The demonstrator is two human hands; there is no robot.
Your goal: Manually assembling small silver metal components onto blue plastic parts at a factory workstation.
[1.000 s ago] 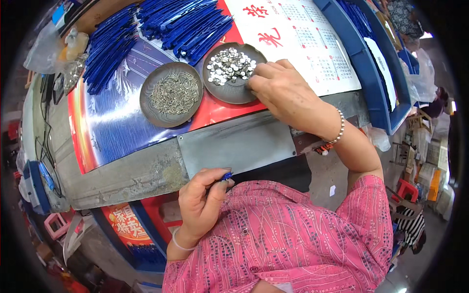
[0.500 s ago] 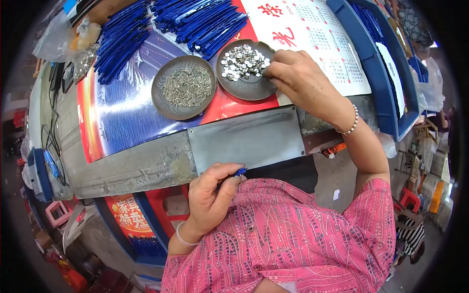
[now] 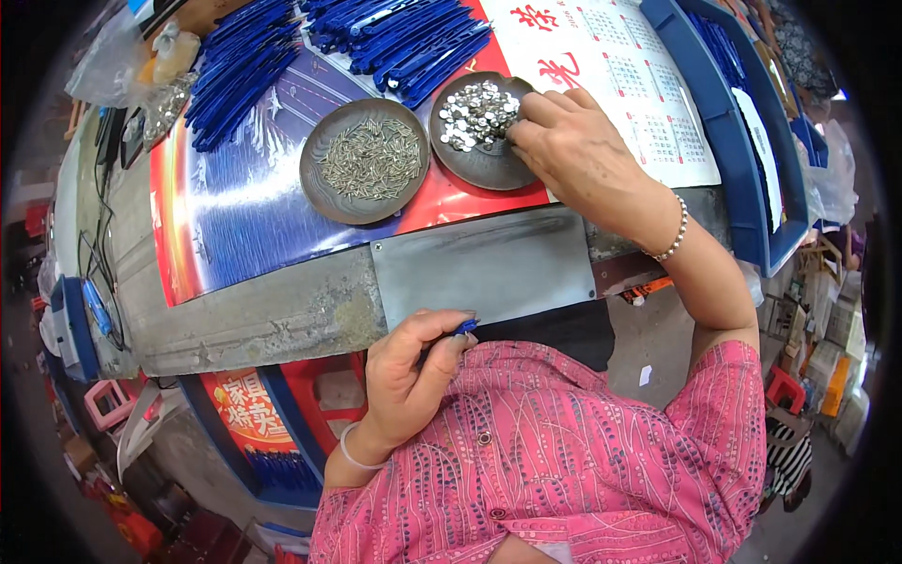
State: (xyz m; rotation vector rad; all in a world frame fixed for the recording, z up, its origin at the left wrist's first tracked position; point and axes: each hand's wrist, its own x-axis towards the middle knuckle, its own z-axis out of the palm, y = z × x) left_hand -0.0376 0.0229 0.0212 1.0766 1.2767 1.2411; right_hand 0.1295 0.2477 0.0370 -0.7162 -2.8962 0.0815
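The pin dish (image 3: pixel 352 211), holding small metal pins (image 3: pixel 371 162), sits on a printed sheet (image 3: pixel 235 221) over the tabletop (image 3: pixel 272 320). Right of the pin dish, a second dish (image 3: pixel 484 171) carries silver discs (image 3: pixel 473 117); the right hand (image 3: pixel 587 155) bends its fingers over the side farthest from the pin dish, fingertips partly hidden. Nearer the person than the pin dish, the left hand (image 3: pixel 409 367) pinches a small blue piece (image 3: pixel 466 327).

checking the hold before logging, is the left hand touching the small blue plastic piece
Touching: the head view shows the left hand pinching the small blue plastic piece between thumb and forefinger, its end poking out.
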